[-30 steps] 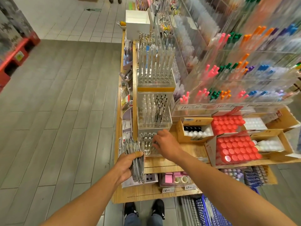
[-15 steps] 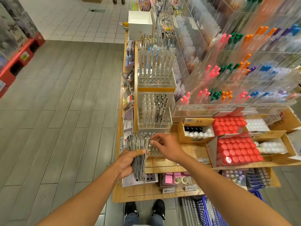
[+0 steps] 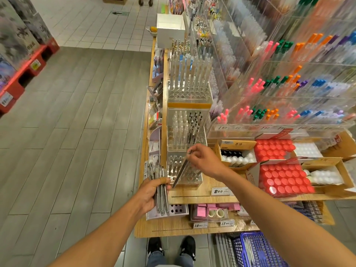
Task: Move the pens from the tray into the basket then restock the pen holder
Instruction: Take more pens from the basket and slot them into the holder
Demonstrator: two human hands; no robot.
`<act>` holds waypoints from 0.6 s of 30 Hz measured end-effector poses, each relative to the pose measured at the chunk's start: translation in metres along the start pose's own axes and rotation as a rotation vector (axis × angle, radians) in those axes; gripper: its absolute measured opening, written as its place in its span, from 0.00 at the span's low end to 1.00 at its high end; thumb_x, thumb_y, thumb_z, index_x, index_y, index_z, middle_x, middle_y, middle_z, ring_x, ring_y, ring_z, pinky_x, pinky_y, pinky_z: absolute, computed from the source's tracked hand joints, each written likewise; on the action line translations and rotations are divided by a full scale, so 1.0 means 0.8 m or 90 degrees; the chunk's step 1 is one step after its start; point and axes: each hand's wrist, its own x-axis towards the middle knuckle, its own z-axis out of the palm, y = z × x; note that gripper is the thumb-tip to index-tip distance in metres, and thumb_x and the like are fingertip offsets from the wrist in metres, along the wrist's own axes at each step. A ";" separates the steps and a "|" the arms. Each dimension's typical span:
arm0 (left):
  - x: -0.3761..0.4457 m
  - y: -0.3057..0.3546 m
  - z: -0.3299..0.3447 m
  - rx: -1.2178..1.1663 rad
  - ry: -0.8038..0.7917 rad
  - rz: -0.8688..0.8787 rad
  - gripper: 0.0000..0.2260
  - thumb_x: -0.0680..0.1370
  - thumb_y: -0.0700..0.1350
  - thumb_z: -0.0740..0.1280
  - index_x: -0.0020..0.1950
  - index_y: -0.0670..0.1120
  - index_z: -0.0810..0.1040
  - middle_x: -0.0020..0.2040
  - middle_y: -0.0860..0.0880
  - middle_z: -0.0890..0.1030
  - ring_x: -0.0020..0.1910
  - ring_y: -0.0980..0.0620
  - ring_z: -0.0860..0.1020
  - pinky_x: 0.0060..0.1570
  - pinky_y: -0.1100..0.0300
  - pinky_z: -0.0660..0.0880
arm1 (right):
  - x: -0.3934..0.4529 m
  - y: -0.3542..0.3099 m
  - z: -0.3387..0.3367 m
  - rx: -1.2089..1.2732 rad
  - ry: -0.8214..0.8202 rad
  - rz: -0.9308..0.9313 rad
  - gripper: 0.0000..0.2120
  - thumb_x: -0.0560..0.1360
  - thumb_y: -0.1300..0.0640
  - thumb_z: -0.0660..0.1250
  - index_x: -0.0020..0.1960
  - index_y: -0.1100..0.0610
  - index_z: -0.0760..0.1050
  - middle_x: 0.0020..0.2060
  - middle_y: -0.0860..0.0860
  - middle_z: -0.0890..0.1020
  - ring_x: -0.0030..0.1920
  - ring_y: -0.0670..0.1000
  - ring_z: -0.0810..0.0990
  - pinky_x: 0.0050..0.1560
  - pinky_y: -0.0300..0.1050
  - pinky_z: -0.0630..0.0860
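A bundle of slim silver-grey pens [image 3: 159,191] was held upright in the closed grip of the left hand [image 3: 150,195], just left of the clear pen holder [image 3: 184,170]. One pen [image 3: 182,170] was pinched slantwise above that holder by the right hand [image 3: 204,159], wrist bent, arm extended.
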 end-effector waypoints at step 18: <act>0.011 -0.005 -0.031 -0.107 0.010 -0.026 0.11 0.75 0.37 0.70 0.56 0.35 0.77 0.43 0.39 0.83 0.38 0.45 0.83 0.39 0.54 0.83 | 0.025 0.033 0.025 -0.472 0.038 -0.232 0.06 0.77 0.53 0.66 0.53 0.52 0.73 0.28 0.37 0.69 0.30 0.36 0.70 0.33 0.40 0.70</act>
